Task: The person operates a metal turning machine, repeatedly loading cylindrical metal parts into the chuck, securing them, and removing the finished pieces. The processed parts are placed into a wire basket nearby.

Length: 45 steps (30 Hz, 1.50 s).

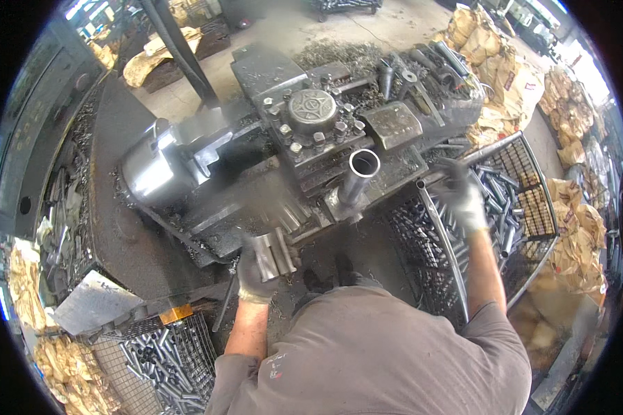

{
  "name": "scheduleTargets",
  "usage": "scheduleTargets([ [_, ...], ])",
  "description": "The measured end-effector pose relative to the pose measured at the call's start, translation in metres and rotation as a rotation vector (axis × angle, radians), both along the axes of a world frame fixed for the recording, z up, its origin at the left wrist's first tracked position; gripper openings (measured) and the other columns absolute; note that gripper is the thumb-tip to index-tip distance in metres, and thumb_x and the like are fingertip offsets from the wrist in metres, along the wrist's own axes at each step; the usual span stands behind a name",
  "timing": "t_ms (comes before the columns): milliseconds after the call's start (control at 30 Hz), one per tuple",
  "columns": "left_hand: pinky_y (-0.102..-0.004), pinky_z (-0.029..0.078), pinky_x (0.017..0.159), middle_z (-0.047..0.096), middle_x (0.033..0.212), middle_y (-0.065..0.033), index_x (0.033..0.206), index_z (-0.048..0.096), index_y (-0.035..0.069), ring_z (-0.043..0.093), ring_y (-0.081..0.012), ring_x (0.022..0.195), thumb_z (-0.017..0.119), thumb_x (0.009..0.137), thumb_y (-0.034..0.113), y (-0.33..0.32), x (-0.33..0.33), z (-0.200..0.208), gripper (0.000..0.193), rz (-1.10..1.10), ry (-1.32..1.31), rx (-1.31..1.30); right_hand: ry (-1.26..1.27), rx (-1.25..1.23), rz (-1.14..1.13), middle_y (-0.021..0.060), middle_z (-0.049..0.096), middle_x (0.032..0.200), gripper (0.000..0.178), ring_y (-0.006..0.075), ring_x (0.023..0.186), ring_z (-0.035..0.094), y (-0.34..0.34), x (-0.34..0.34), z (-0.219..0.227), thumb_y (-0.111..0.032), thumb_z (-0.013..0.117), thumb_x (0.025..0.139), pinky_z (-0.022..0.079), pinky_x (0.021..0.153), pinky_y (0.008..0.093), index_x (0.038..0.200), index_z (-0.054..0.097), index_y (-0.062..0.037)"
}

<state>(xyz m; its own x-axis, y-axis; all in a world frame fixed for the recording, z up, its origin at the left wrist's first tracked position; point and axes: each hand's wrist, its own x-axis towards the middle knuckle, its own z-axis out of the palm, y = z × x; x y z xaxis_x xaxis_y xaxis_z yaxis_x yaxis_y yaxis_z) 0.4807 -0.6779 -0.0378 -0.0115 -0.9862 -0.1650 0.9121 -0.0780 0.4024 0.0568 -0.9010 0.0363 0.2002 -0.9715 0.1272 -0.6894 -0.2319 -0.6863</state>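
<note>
- Metal tubes, a few short ones side by side, are bundled in the left grip, a gloved hand curled around them at the near edge of the lathe-like machine
- Slipping looks the likeliest trouble: the tubes seem smooth, and one grip carries them all, so a loosened finger could let one roll out and drop to the floor
- Snagging is another risk, since the upright tube stands at about 1 to 2 o'clock from the left grip and could catch a glove or knock the bundle if the arm swung that way
- A shiny chuck sits at 10 to 11 o'clock from the left grip; I cannot tell whether it turns, but if it did, a straying glove could be drawn in
- The bundle lies at 1 to 2 o'clock on the left grip, touching the glove
- The right grip is over the wire basket at 2 to 3 o'clock from the left one; blur hides its fingers, so I cannot tell whether it is wide, narrow or holding anything
- Loose tubes lie in that basket at about 4 o'clock from the right grip, and their ends could scrape the bare forearm if it brushed them
</note>
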Motion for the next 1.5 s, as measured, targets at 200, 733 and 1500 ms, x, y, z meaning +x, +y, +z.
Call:
scheduleTargets([
  [200,-0.0471,0.067,0.082,0.075,0.113,-0.0135,0.146,0.056,0.005,0.077,-0.03,0.095,0.058,0.101,0.069,0.008,-0.027,0.022,0.078,-0.022,-0.246,0.361,0.114,0.129,0.389,0.0185,0.078,0.104,0.055,0.0372,0.1,0.077,0.025,0.203,0.038,-0.035,0.089,0.079,0.062,0.087,0.0444,0.126,0.071,-0.0144],
  [733,-0.045,0.061,0.091,0.071,0.113,-0.0119,0.136,0.058,0.005,0.073,-0.0301,0.1,0.06,0.105,0.063,-0.001,0.062,0.008,0.066,0.516,-0.38,0.262,-0.189,0.622,0.689,0.0225,0.077,0.108,0.066,0.0343,0.106,0.076,0.035,0.307,0.032,-0.046,0.088,0.081,0.058,0.09,0.0467,0.124,0.072,0.0017],
  [1500,-0.0426,0.06,0.093,0.075,0.117,-0.024,0.132,0.067,-0.003,0.075,-0.0394,0.107,0.069,0.095,0.002,-0.123,0.113,0.11,0.038,1.013,-2.205,-0.071,0.797,-0.105,1.23,0.0216,0.078,0.111,0.074,0.0361,0.103,0.077,-0.213,0.45,0.059,-0.036,0.092,0.071,0.062,0.087,0.0451,0.133,0.067,-0.0029],
])
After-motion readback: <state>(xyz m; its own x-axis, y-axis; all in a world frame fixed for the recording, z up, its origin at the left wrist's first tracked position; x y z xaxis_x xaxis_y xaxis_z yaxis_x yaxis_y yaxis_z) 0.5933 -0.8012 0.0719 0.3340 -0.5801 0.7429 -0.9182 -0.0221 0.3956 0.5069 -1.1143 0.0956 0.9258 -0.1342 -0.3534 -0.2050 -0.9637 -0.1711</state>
